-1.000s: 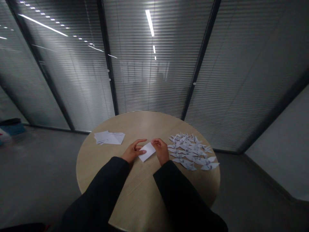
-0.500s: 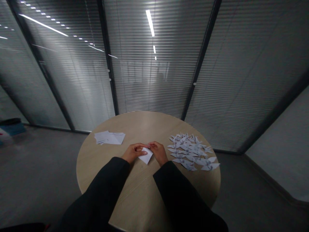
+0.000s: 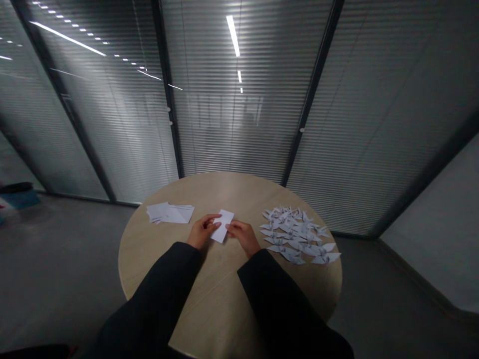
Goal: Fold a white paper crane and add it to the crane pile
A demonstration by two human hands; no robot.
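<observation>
1. Loose white sheets [image 3: 174,214]: overlapping pile on the desk [image 3: 228,189], left and slightly beyond the left hand, apart from it.
2. Left hand [image 3: 201,232]: partly closed, thumb and fingers pinching the left edge of the paper piece.
3. Paper piece [image 3: 223,219]: held between the hands, directly in front of the wearer. Long axis slants, far end leaning right, near end left. Whether its underside touches the desk cannot be told.
4. Right hand [image 3: 245,238]: partly closed, thumb and fingertips at the right edge. Neither hand is nearer; both are in contact, on opposite long sides.
5. Folded paper figures [image 3: 295,237]: spread in rows on the right, apart from the right hand.
</observation>
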